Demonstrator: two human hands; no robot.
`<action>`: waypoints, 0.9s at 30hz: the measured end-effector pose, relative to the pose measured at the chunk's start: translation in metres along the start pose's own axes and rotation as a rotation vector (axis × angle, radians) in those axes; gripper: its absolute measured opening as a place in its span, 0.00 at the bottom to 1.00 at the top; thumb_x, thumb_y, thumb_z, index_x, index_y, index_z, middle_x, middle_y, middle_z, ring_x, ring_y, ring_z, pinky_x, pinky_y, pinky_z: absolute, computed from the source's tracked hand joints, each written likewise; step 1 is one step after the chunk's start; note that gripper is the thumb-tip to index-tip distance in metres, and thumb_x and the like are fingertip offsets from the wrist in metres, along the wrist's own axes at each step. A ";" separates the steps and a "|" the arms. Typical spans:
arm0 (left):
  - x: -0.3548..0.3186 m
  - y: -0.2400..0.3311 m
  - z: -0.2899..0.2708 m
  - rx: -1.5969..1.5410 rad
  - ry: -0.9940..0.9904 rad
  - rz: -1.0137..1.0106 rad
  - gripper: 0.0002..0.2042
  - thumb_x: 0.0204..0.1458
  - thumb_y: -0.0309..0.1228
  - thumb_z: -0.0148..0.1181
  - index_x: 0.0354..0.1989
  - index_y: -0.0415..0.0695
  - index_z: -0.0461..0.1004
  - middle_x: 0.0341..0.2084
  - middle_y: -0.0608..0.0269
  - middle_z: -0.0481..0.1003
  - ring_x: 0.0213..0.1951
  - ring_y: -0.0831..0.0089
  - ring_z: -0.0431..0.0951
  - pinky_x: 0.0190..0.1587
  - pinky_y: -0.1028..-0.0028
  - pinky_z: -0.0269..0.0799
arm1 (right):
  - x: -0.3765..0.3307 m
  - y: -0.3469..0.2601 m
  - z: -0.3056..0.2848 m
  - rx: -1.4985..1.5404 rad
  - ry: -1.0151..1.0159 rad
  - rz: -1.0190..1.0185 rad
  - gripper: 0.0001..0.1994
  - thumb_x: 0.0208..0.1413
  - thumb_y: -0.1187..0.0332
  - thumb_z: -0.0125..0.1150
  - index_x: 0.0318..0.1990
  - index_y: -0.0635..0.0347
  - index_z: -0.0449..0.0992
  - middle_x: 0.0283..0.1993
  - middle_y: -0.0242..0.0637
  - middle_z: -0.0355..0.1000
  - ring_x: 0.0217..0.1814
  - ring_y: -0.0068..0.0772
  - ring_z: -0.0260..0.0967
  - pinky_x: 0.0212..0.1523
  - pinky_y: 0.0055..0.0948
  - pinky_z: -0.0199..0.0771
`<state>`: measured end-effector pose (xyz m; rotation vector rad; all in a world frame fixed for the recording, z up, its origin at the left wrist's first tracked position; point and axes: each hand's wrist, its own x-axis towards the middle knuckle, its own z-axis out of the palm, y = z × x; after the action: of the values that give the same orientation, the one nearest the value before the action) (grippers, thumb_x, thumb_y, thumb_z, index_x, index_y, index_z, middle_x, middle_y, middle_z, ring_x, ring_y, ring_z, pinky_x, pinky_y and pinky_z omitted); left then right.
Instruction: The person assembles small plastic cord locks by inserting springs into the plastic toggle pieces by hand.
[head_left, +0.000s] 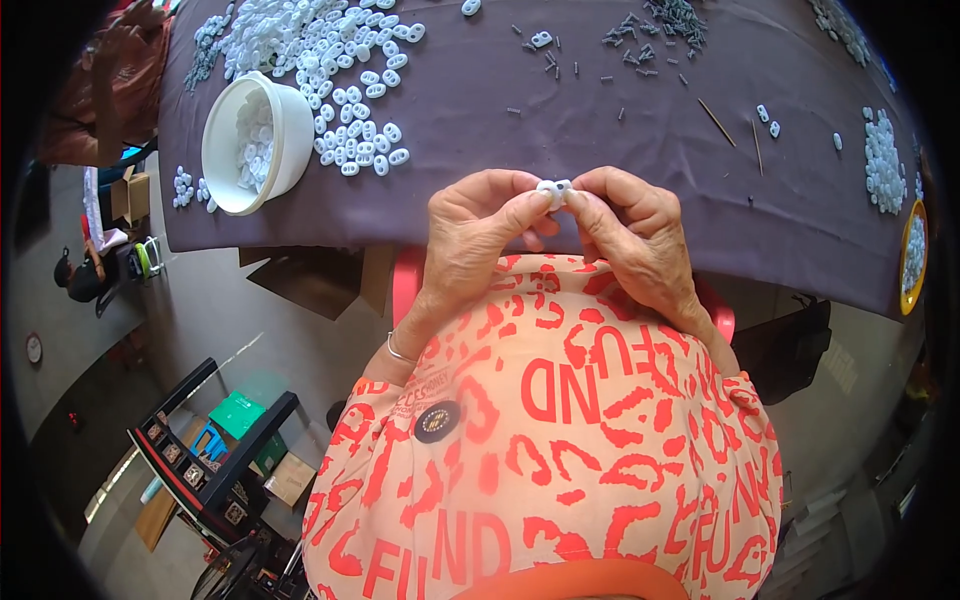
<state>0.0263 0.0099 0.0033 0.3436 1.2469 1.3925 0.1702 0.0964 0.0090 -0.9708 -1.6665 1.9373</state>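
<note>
Between the fingertips of both hands, just over the near edge of the table, is a small white plastic cord lock (554, 190) with a dark hole showing. My left hand (466, 235) pinches its left side between thumb and index finger. On its right side my right hand (645, 228) grips it the same way. The fingers cover much of the piece, so I cannot tell whether its parts are joined. Many white two-hole cord lock bodies (360, 130) lie loose beyond my left hand. Small dark springs (640, 45) are scattered at the far side.
A white tub (290, 150) holding white pieces stands at the left. Two thin sticks (717, 122) lie at the right, near a few white pieces (768, 120). More white pieces (884, 165) and a yellow-rimmed bowl (911, 280) sit by the right edge of the dark tablecloth (460, 120).
</note>
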 end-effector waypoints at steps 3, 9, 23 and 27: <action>0.000 0.001 0.000 0.012 0.002 -0.001 0.08 0.49 0.26 0.59 0.35 0.35 0.74 0.29 0.59 0.76 0.29 0.77 0.77 0.29 0.82 0.72 | 0.002 0.002 -0.002 -0.075 -0.008 -0.100 0.06 0.56 0.73 0.52 0.33 0.67 0.72 0.18 0.24 0.63 0.17 0.10 0.56 0.16 0.13 0.54; 0.002 0.001 0.001 0.052 0.027 0.006 0.08 0.49 0.26 0.59 0.35 0.35 0.74 0.29 0.60 0.76 0.29 0.77 0.77 0.29 0.83 0.72 | 0.005 0.004 -0.003 -0.165 -0.020 -0.156 0.06 0.56 0.73 0.53 0.31 0.67 0.71 0.16 0.25 0.62 0.16 0.11 0.56 0.16 0.15 0.54; 0.003 -0.004 0.001 0.024 0.037 0.039 0.06 0.48 0.23 0.60 0.33 0.35 0.73 0.27 0.60 0.76 0.25 0.82 0.74 0.26 0.85 0.71 | 0.012 0.003 -0.011 -0.176 -0.129 -0.105 0.06 0.55 0.74 0.52 0.30 0.68 0.72 0.17 0.26 0.62 0.16 0.12 0.54 0.16 0.16 0.53; 0.003 -0.005 0.000 0.041 0.033 0.076 0.05 0.47 0.22 0.60 0.32 0.35 0.73 0.27 0.61 0.76 0.25 0.82 0.74 0.26 0.85 0.71 | 0.012 0.003 -0.012 -0.138 -0.161 -0.094 0.06 0.56 0.74 0.52 0.31 0.68 0.72 0.18 0.27 0.62 0.16 0.12 0.55 0.15 0.16 0.56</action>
<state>0.0284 0.0114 -0.0023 0.4013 1.3031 1.4436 0.1706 0.1126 0.0029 -0.7869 -1.9219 1.9020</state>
